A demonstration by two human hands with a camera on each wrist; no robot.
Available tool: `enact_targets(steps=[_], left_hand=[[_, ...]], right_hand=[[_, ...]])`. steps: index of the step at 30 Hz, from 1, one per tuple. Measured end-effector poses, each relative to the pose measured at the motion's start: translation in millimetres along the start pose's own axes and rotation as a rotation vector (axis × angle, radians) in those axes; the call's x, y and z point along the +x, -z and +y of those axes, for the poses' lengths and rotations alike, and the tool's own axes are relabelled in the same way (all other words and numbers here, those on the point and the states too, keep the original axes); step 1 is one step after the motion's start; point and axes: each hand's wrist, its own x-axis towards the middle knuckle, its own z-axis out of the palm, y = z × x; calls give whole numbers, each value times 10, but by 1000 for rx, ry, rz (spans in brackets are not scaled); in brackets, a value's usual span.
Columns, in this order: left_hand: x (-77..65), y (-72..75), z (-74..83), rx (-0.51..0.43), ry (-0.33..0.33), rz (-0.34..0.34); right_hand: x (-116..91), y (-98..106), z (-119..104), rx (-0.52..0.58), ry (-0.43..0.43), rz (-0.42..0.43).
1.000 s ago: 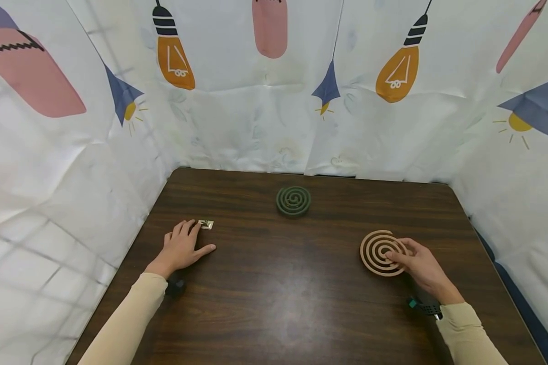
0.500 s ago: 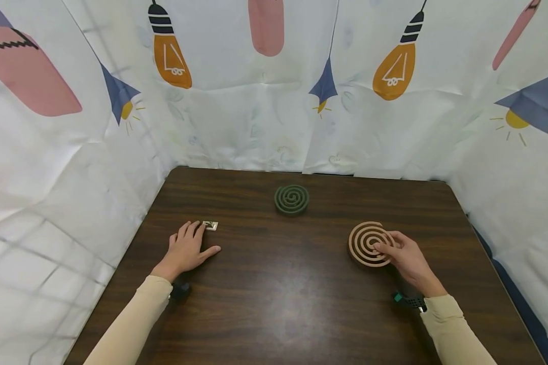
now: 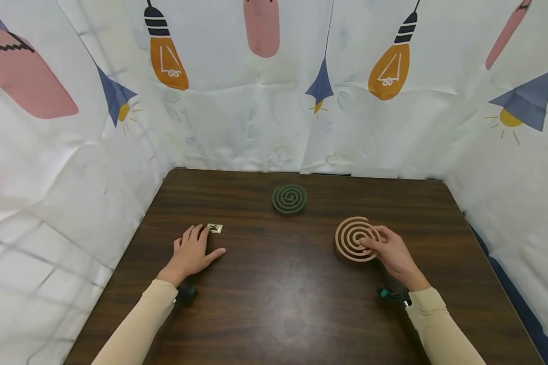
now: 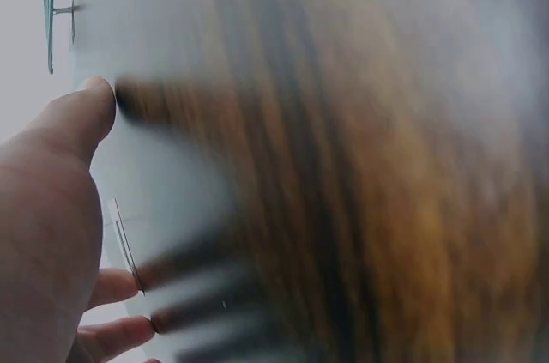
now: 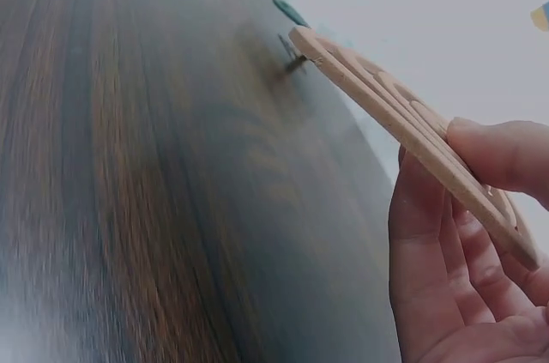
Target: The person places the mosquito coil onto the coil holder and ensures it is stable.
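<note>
My right hand (image 3: pixel 396 256) pinches a tan mosquito coil (image 3: pixel 344 245) by its right part, thumb on top and fingers underneath. The right wrist view shows the coil (image 5: pixel 377 105) tilted and raised above the table. At the left, my left hand (image 3: pixel 189 257) lies spread over the table, its index fingertip at a small flat metal coil stand (image 3: pixel 215 228). That metal piece (image 4: pixel 126 243) appears edge-on by the fingertips in the left wrist view. Toward the back middle, a green mosquito coil (image 3: pixel 289 199) sits lifted on a thin support, seen side-on in the left wrist view.
The dark wood-grain table (image 3: pixel 274 304) has rounded far corners. White cloth (image 3: pixel 255 126) printed with lamps and bulbs hangs behind it and along both sides. A dark wristband (image 3: pixel 395 295) circles my right wrist.
My right hand has carried the tan coil leftward and slightly away from me. The left hand and the metal stand have shifted slightly right in view. The green coil stays on the table.
</note>
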Motion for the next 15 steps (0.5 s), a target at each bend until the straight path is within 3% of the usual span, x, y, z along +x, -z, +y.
enact_targets(steps=[15], left_hand=[[-43,-46,199,-12,34,18]], right_hand=[[160,-349,0,69,7,-42]])
